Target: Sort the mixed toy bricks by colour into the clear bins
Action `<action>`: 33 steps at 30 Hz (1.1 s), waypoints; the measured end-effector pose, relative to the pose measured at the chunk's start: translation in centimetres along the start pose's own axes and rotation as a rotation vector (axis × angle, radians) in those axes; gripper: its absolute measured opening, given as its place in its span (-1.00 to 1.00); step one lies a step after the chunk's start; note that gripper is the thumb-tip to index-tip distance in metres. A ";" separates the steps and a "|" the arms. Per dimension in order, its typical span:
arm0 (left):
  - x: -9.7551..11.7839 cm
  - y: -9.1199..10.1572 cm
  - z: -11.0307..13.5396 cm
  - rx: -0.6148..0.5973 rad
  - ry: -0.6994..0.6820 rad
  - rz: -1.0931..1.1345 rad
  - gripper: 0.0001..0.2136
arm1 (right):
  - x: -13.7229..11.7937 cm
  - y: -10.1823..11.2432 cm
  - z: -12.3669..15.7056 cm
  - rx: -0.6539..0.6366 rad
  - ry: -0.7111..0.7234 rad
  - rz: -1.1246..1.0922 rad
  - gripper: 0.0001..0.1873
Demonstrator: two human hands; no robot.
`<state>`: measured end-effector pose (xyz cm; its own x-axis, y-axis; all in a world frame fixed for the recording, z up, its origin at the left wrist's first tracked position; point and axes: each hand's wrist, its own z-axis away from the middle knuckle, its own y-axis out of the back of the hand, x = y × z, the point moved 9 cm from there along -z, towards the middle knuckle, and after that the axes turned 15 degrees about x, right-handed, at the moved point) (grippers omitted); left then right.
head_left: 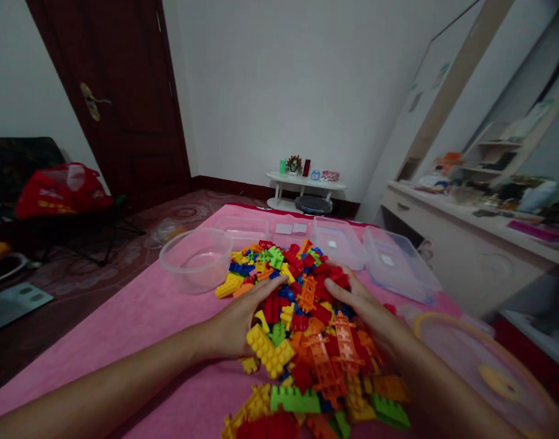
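Observation:
A heap of toy building bricks [286, 314] in red, orange, yellow, green and blue lies in front of me. My left hand [240, 320] presses against the left side of the heap, thumb stretched over the bricks and the other fingers mostly hidden. Just below it sits a yellow studded brick [270, 352]. On the right flank, my right hand [364, 302] rests with thumb and fingers spread around red bricks [334, 274]. Both hands cup the heap, and neither seems to grip a single brick. Orange ladder-like pieces [322, 363] lie between my forearms.
A round clear tub [197, 259] stands left of the heap. Clear rectangular boxes [398, 265] line the far and right side of the pink cloth [137, 341]. A round lid with a yellow rim [484, 366] lies by my right forearm. Beyond stands a small white table [306, 180].

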<state>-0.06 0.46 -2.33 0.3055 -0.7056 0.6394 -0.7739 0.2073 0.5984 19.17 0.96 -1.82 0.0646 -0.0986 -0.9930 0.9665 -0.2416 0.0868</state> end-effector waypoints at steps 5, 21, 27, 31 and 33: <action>2.8 1.9 -1.4 -0.121 -0.033 -0.073 -0.14 | -4.6 -0.9 2.4 -0.146 0.240 0.230 -0.16; 3.1 0.5 8.7 -0.086 -0.067 -0.403 0.03 | 5.7 6.7 10.5 0.156 0.309 1.043 -0.08; 1.3 0.4 5.0 0.035 -0.054 -0.364 -0.21 | 2.8 2.0 7.2 0.132 0.172 0.693 -0.06; 1.7 3.6 0.7 0.130 -0.042 -0.294 -0.57 | -0.5 0.4 5.3 0.038 0.192 0.579 -0.05; 2.0 5.6 -2.1 0.247 -0.048 -0.282 -0.69 | -2.4 0.0 3.9 -0.035 0.273 0.566 -0.16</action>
<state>-2.66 1.66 3.29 0.5038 -0.7436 0.4396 -0.7753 -0.1649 0.6097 18.06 -2.58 0.87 0.6252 0.0491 -0.7789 0.7712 -0.1921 0.6069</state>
